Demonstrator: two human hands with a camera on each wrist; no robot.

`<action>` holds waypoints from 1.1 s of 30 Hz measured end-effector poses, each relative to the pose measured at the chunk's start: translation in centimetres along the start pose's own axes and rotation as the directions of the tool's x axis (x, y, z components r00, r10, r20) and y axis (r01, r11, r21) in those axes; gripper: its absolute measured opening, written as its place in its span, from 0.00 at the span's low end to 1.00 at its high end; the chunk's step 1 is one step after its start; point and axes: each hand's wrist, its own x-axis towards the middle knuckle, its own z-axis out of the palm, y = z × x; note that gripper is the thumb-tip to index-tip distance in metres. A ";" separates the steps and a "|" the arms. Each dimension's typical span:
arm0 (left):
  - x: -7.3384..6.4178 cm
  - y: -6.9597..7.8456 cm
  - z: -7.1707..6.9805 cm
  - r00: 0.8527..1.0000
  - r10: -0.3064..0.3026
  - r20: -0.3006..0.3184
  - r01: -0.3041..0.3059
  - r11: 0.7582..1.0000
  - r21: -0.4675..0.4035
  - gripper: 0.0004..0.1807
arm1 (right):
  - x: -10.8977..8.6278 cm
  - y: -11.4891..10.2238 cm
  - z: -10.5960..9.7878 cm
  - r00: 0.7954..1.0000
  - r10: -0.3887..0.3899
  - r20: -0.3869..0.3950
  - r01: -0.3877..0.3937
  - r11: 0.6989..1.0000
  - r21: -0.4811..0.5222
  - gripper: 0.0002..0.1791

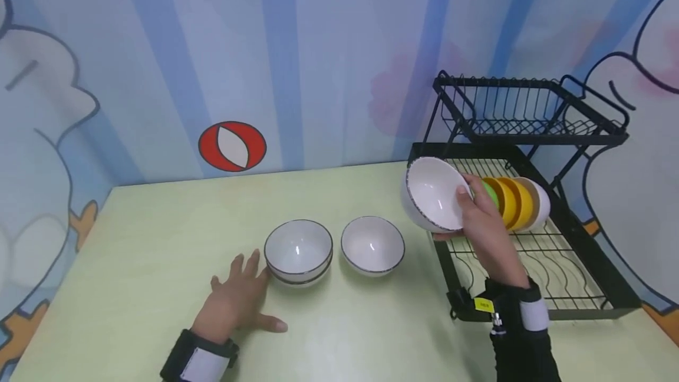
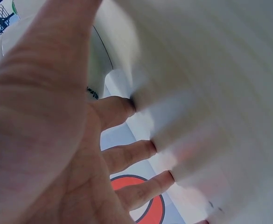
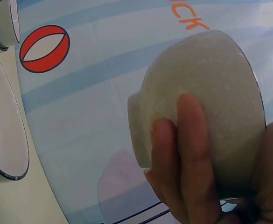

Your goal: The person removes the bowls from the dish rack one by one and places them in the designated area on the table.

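My right hand (image 1: pixel 485 226) grips a white bowl (image 1: pixel 434 193) with a dark speckled rim, thumb over the rim and fingers around the outside. The bowl is tilted, held at the near left part of the dish rack (image 1: pixel 562 252). In the right wrist view the bowl's outer wall (image 3: pixel 211 93) and foot show, with fingers spread along it. My left hand (image 1: pixel 236 299) rests on the table with fingers spread, its fingertips close beside a stack of white bowls (image 1: pixel 299 249). Right of that stack stands another white bowl (image 1: pixel 373 245), upright.
Inside the rack, a green bowl (image 1: pixel 490 194), yellow bowls (image 1: pixel 517 202) and a white bowl (image 1: pixel 540 205) stand on edge in a row. An upper wire shelf (image 1: pixel 530 108) overhangs the rack's back. The table (image 1: pixel 159 240) meets a printed blue wall (image 1: pixel 329 63).
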 end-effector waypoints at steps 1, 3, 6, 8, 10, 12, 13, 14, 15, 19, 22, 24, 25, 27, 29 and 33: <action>0.0 0.0 0.0 1.000 0.000 0.001 0.000 1.000 0.004 0.67 | 0.0 0.0 0.1 1.000 -0.005 0.005 0.005 1.000 -0.007 0.30; -0.1 0.1 0.0 1.000 0.003 0.002 -0.004 1.000 0.016 0.67 | -0.1 0.0 0.3 1.000 -0.012 0.012 0.013 1.000 -0.018 0.30; 0.1 0.1 -0.2 1.000 0.009 -0.002 -0.009 1.000 0.030 0.66 | -0.1 -0.2 0.3 1.000 -0.025 0.018 0.025 0.999 -0.031 0.30; 0.2 0.0 -0.3 1.000 0.008 0.000 -0.008 0.999 0.034 0.66 | -0.1 -0.3 0.3 0.999 -0.030 0.024 0.031 0.999 -0.037 0.30; 0.2 0.0 -0.4 1.000 0.004 0.006 -0.004 1.000 0.030 0.66 | -0.1 -0.3 0.2 0.999 -0.037 0.034 0.038 0.998 -0.040 0.30; 0.3 -0.1 -0.3 1.000 0.000 0.014 -0.001 1.000 0.024 0.67 | -0.2 -0.4 0.1 0.998 -0.036 0.043 0.038 0.998 -0.047 0.30; 0.2 -0.1 -0.3 1.000 -0.002 0.017 0.002 1.000 0.020 0.67 | -0.2 -0.4 0.1 0.998 -0.034 0.045 0.036 0.998 -0.052 0.30; 0.3 -0.1 -0.3 1.000 -0.003 0.019 0.002 1.000 0.017 0.67 | -0.3 -0.5 0.1 0.999 -0.028 0.045 0.031 0.998 -0.057 0.31; 0.3 -0.1 -0.2 1.000 -0.002 0.021 0.001 1.000 0.018 0.67 | -0.3 -0.5 0.2 0.999 -0.023 0.046 0.026 0.998 -0.064 0.31; 0.2 0.0 -0.1 1.000 -0.003 0.029 0.003 1.000 0.020 0.67 | -0.4 -0.7 0.5 0.999 -0.002 0.050 0.007 0.996 -0.093 0.30; 0.3 0.0 -0.1 0.999 -0.004 0.036 0.003 1.000 0.022 0.67 | -0.3 -0.8 1.0 0.998 0.010 0.060 -0.003 0.994 -0.110 0.28; 0.4 0.0 -0.1 0.999 -0.004 0.040 0.003 1.000 0.022 0.67 | -0.3 -0.8 1.2 0.997 0.015 0.070 -0.007 0.993 -0.116 0.27; 0.4 -0.1 -0.1 0.999 -0.004 0.041 0.003 1.000 0.019 0.67 | -0.2 -0.8 1.4 0.997 0.016 0.074 -0.007 0.993 -0.120 0.27; 0.4 -0.2 -0.1 0.999 -0.003 0.042 0.003 1.000 0.013 0.67 | -0.2 -0.8 1.7 0.996 0.017 0.085 -0.006 0.992 -0.126 0.26; 0.4 -0.3 0.0 0.999 0.000 0.037 -0.001 1.000 0.008 0.67 | -0.2 -0.7 1.9 0.995 0.020 0.093 -0.007 0.991 -0.137 0.25; 0.4 -0.3 0.0 0.999 0.007 0.033 -0.007 1.000 0.005 0.66 | -0.1 -0.6 2.4 0.994 0.032 0.105 -0.015 0.987 -0.158 0.25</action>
